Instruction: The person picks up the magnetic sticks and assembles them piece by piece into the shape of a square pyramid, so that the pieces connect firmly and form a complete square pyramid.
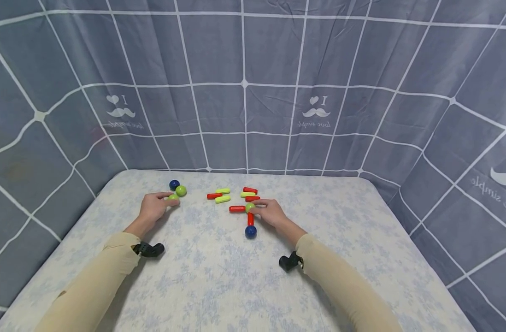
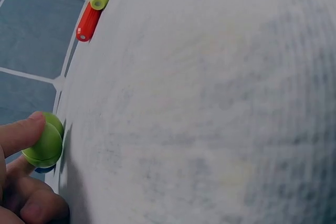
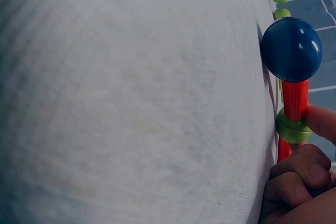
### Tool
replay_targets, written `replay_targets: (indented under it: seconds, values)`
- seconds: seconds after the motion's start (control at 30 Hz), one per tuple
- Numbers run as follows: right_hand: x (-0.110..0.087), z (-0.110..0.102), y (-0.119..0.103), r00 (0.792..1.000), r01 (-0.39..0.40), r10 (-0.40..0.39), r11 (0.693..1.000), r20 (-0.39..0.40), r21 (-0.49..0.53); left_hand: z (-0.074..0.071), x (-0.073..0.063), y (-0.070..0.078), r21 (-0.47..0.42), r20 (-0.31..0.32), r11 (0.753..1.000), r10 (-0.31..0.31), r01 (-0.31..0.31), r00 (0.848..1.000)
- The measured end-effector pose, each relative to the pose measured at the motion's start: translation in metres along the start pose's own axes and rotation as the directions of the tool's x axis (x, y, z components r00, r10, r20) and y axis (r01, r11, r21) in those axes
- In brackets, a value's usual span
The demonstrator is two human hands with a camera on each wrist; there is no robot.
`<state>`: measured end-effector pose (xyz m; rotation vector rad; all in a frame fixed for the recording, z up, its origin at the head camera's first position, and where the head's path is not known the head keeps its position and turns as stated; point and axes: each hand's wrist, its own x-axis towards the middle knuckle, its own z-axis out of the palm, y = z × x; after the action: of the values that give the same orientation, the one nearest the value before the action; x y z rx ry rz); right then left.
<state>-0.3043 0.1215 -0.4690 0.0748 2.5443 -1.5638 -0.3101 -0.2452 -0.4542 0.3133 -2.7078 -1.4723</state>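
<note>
Hanging behind everything, a gridded curtain [image 1: 273, 110] probably screens the background; below it, a table [image 1: 211, 276] gives flat support. The right hand [image 1: 271, 213], thumb and finger parted only by a green ball [image 1: 250, 208], pinches it where two red sticks [image 1: 237, 209] meet, seemingly to steady them; a blue ball [image 1: 250, 232] ends the nearer stick. The left hand [image 1: 153, 206] likewise pinches a second green ball [image 1: 173, 197] near two more balls [image 1: 181, 190]. Loose sticks [image 1: 222, 199] lie between the hands, likely for easy reach.
</note>
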Motion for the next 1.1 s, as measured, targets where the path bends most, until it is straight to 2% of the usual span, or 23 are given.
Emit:
replay_targets:
  seconds: [0.3,0.57,0.8,0.9,1.1]
  values:
    - [0.002,0.001,0.0,1.0,-0.013,0.013,1.0,-0.003,-0.008,0.009,-0.004,0.0,-0.002,0.023,1.0,0.018,-0.018,1.0]
    - [0.002,0.001,0.0,1.0,-0.012,0.012,1.0,-0.004,-0.005,0.021,-0.009,0.009,0.004,0.041,0.999,0.032,-0.032,0.999]
    - [0.0,-0.001,-0.001,1.0,0.014,-0.014,1.0,0.0,-0.025,0.031,-0.01,0.017,-0.016,0.099,0.999,0.052,-0.05,0.994]
    - [0.0,-0.002,-0.002,1.0,0.029,-0.029,0.999,-0.001,-0.037,0.036,-0.012,0.02,-0.011,0.121,0.997,0.081,-0.08,0.989]
    - [-0.001,-0.001,-0.002,1.0,0.017,-0.017,0.999,0.005,-0.032,0.046,-0.016,0.027,-0.033,0.162,0.994,0.11,-0.106,0.981]
